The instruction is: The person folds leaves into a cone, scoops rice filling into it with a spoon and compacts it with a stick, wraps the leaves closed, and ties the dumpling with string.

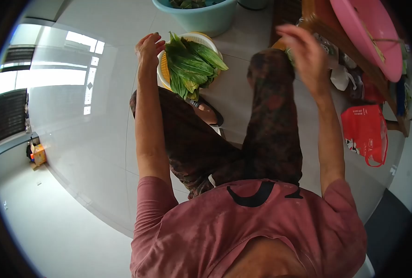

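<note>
Broad green leaves (192, 65) lie in a pile in a white and yellow basket (164, 69) on the floor, some hanging over its near rim. My left hand (148, 47) is at the basket's left edge, its fingers loosely bent and apart, with nothing visible in them. Whether it touches the leaves I cannot tell. Above my right knee, my right hand (306, 58) is raised and blurred, its fingers stretched to the left. No object shows in it.
A light blue tub (199, 21) with dark green contents stands beyond the basket. At the right, a pink basin (370, 32) rests on wooden furniture (349, 34), with a stalk on it. A red bag (366, 134) hangs or stands below. Pale tiles (90, 139) cover the floor.
</note>
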